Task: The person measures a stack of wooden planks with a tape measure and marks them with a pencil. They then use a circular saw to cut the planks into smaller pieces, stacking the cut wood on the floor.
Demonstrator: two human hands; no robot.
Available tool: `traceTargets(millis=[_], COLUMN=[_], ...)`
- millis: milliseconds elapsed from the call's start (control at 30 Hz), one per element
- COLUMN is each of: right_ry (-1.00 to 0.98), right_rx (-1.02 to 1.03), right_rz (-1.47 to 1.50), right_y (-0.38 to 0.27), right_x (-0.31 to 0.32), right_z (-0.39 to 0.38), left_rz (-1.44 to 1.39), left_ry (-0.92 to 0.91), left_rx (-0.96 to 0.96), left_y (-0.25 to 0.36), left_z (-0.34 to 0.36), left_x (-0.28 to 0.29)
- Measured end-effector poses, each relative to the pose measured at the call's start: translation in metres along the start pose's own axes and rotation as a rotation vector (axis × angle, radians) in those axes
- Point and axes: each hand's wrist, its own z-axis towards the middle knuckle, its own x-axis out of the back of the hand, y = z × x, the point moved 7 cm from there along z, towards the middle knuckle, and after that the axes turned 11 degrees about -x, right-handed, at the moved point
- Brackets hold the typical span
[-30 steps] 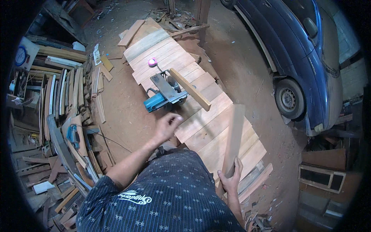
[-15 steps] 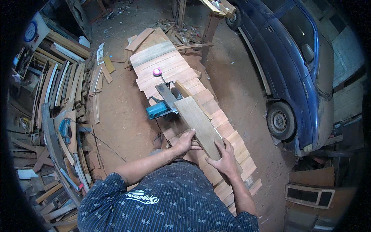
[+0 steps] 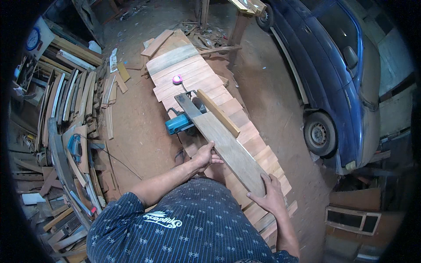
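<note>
1 flat wooden board (image 3: 232,153) slants away, its near end grasped by the fingers of the right hand (image 3: 270,196). Farther along, the left hand (image 3: 204,158) grips its left edge, thumb on top and fingers beneath. The board's far end lies at the metal plate of a blue power saw (image 3: 177,124), alongside a narrow wooden strip (image 3: 218,113). Beyond sits 1 pink tape measure (image 3: 177,79) on a row of planks (image 3: 193,72).
</note>
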Motion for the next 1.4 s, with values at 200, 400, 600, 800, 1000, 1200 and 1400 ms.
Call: traceTargets(millis=[200,400,600,800,1000,1200,1400], right_ry=[0.12,0.166,0.162,0.19,0.219,0.175,0.168], right_rx=[0.032,0.069,0.06,0.094,0.124,0.135,0.147], right_rz=[0.097,0.126,0.184,0.134,0.125,0.151,0.166], right_y=[0.003,-0.001,0.0,-0.007,-0.007,-0.014,-0.021], right_x=[0.01,0.004,0.001,-0.002,0.0,-0.001,0.001], right_z=[0.004,0.006,0.009,0.015,0.018,0.024,0.032], left_rz=[0.578,1.602,1.469,1.373,1.112,0.889,0.697], left_ry=[0.088,0.541,0.516,0.647,0.568,0.574,0.587], left_rx=[0.051,-0.763,-0.278,-0.303,-0.126,-0.226,-0.076], left_y=[0.038,0.132,0.121,0.118,0.114,0.121,0.116], left_z=[-0.006,-0.012,0.041,0.059,0.074,0.083,0.093], left_x=[0.015,0.045,0.092,0.114,0.115,0.112,0.123])
